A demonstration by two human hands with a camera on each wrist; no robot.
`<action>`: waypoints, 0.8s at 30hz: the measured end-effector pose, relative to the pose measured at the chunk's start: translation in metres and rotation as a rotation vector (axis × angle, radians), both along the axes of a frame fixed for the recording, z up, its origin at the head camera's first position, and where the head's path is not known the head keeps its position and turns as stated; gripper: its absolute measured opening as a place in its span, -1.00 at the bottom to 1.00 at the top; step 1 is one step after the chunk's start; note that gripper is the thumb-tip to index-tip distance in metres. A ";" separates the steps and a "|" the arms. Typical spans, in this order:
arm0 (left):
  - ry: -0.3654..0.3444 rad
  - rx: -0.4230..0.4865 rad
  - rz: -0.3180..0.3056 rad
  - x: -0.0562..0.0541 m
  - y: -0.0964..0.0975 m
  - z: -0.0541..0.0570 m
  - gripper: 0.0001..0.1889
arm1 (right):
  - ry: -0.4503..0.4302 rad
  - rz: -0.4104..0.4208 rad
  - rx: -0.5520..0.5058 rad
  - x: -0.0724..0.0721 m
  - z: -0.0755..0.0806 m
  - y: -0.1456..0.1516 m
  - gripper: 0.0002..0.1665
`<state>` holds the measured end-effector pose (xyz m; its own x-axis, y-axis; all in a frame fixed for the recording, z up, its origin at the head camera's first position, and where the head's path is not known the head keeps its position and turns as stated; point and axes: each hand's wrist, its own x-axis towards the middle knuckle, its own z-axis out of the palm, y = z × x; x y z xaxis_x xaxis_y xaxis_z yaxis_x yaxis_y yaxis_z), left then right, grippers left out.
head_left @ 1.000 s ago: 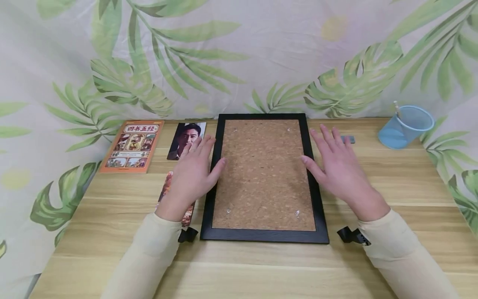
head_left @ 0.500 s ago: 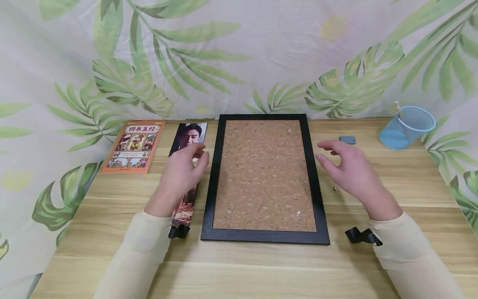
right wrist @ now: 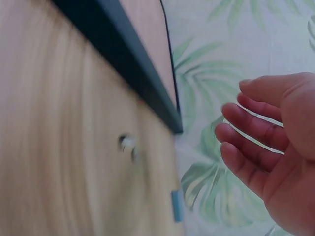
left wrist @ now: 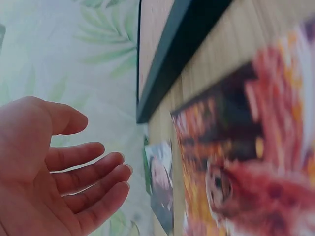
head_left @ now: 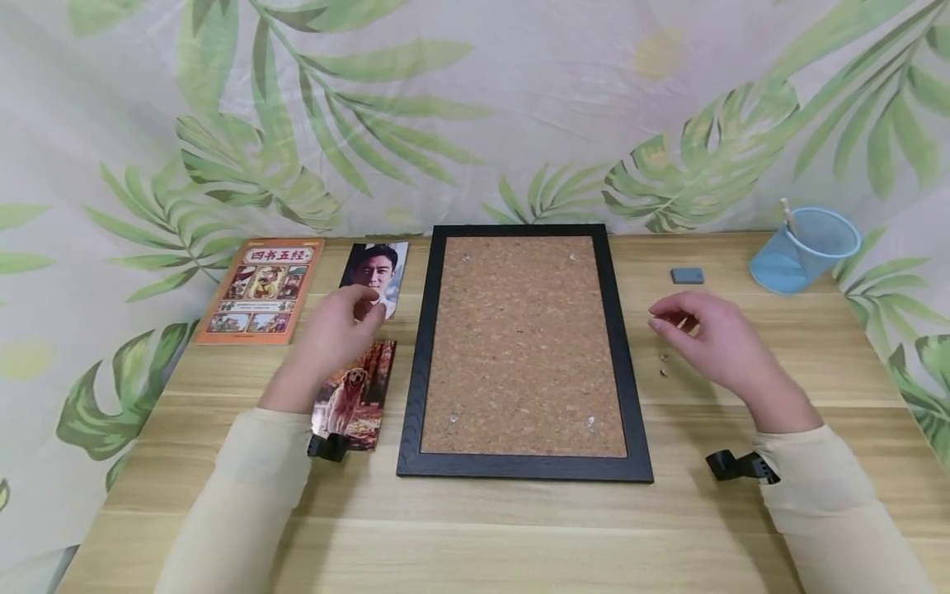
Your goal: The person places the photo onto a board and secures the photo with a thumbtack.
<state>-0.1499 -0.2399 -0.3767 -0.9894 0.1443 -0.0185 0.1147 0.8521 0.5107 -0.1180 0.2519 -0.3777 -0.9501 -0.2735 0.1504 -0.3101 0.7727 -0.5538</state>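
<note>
- The left hand (head_left: 330, 337), loosely curled and empty, is near the photos (head_left: 365, 404).
- The right hand (head_left: 718, 342), likewise, is beside two small bits (head_left: 664, 373).
- The corkboard (head_left: 519, 355) reaches the worktop's (head_left: 519, 532) back edge.

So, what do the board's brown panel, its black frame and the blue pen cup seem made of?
Brown panel: almost surely cork, matte; speckled, granular look.
Black frame: perhaps painted wood or wood-look plastic, faint sheen; fine grain lines.
Blue pen cup: mesh or translucent plastic, I cannot tell; its wall looks see-through.
</note>
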 end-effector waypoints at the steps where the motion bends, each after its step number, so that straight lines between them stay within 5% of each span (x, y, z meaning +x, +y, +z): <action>1: -0.014 0.002 0.008 -0.002 -0.004 0.000 -0.52 | -0.020 -0.006 0.011 0.000 -0.002 0.003 -0.75; 12: -0.167 0.005 0.128 -0.019 -0.035 -0.007 -0.49 | -0.116 0.029 0.102 -0.004 -0.030 0.031 -0.87; 19: -0.252 -0.050 0.164 -0.036 -0.051 -0.014 -0.27 | -0.246 0.036 0.115 -0.004 -0.042 0.036 -0.84; 24: -0.309 -0.137 0.185 -0.046 -0.054 -0.017 -0.07 | -0.259 0.061 0.097 -0.004 -0.045 0.035 -0.85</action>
<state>-0.1957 -0.2939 -0.3940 -0.9431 -0.0608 -0.3268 -0.1890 0.9068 0.3768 -0.1219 0.2868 -0.4224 -0.9347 -0.3328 -0.1247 -0.2157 0.8101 -0.5452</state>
